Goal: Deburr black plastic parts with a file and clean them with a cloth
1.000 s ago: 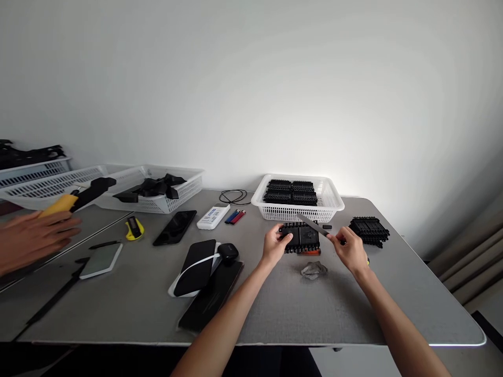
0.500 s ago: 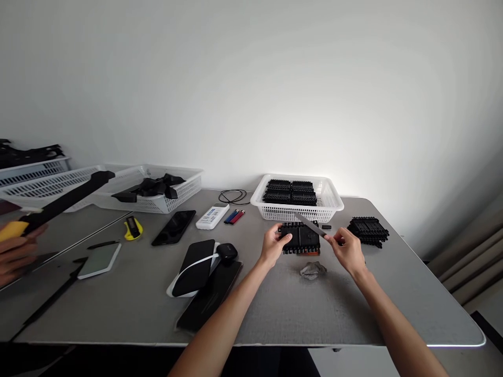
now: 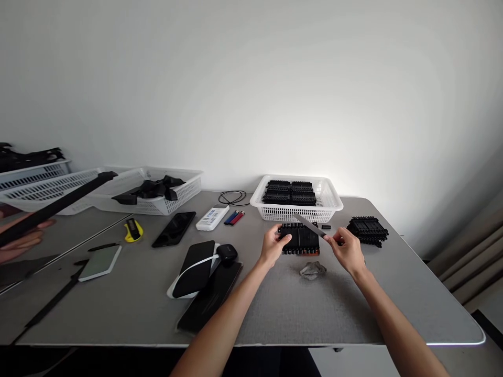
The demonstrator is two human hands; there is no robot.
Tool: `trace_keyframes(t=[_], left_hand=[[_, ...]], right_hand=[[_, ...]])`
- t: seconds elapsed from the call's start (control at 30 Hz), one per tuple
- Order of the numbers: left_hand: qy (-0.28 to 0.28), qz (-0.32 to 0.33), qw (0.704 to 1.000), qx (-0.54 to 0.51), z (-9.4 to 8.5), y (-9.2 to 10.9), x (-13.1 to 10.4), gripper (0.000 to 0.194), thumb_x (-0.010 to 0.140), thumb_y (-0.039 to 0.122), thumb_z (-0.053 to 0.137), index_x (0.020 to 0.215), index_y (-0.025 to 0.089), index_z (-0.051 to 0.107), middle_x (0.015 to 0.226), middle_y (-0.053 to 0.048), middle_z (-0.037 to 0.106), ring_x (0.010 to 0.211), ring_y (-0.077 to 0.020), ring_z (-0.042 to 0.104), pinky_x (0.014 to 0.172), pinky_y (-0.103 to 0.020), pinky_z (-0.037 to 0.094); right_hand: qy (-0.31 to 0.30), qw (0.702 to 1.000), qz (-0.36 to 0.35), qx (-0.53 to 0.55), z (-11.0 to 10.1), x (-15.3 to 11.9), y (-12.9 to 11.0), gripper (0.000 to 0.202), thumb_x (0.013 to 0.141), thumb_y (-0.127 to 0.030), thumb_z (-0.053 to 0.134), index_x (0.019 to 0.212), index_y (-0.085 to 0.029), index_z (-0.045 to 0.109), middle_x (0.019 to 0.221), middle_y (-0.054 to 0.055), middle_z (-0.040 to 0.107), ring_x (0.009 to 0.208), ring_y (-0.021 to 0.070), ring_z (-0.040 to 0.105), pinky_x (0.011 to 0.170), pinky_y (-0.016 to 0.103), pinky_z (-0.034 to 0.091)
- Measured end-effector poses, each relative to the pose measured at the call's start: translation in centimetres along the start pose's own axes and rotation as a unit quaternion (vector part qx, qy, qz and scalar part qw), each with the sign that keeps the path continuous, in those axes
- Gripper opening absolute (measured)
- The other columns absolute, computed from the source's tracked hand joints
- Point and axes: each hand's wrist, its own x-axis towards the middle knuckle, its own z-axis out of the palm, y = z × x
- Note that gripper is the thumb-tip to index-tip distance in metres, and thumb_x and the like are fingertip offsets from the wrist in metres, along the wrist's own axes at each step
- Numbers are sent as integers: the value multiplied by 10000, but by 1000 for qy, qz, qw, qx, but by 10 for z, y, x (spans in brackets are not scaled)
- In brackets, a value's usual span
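Note:
A black plastic panel with toothed edges (image 3: 302, 241) is gripped at its left end by my left hand (image 3: 272, 245), thumb on top. My right hand (image 3: 349, 252) is closed on a thin, flat metal blade (image 3: 308, 224); whether it is a file or a knife I cannot tell. The blade slants over the panel's upper right part. Something orange (image 3: 313, 254) peeks out below the panel's lower edge. A crumpled grey rag (image 3: 313, 270) lies just in front, and a small black piece (image 3: 326, 227) sits behind the right hand.
Behind stands a white basket (image 3: 334, 201) holding similar panels; more are stacked (image 3: 368, 231) at right. Lighters (image 3: 234, 217), a white box (image 3: 212, 217), phones (image 3: 174, 229) and a yellow cutter (image 3: 133, 229) lie leftward. A co-worker's hand (image 3: 23, 238) holds a long black part (image 3: 66, 201) at far left.
My hands, the panel and the blade stay nearly in place. At far left, the co-worker's long black part has turned, and the yellow piece by that hand no longer shows.

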Motion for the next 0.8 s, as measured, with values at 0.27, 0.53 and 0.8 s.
trace_keyframes(t=[0.27, 0.53, 0.8], left_hand=[[8, -12, 1000, 3, -2, -2, 2, 521, 572, 313, 833, 1020, 141, 632, 717, -31, 720, 654, -171, 648, 659, -266, 470], [6, -20, 1000, 3, 0, -2, 2, 530, 576, 309, 829, 1033, 136, 627, 713, -29, 719, 666, -174, 660, 680, -276, 486], [6, -20, 999, 33, 1, -6, 1, 531, 586, 280, 833, 1062, 131, 652, 724, -49, 727, 684, -199, 671, 670, -290, 494]], right_hand=[[7, 1000, 6, -19, -6, 2, 2, 432, 901, -548, 538, 645, -224, 409, 658, -3, 502, 604, 144, 482, 540, 257, 338], [-20, 999, -4, -38, 1, -1, 2, 444, 905, -568, 515, 649, -226, 394, 676, 0, 501, 562, 131, 447, 490, 254, 285], [-28, 999, -15, -22, 6, -3, -5, 435, 903, -560, 524, 644, -224, 427, 657, -3, 510, 574, 134, 469, 507, 254, 315]])
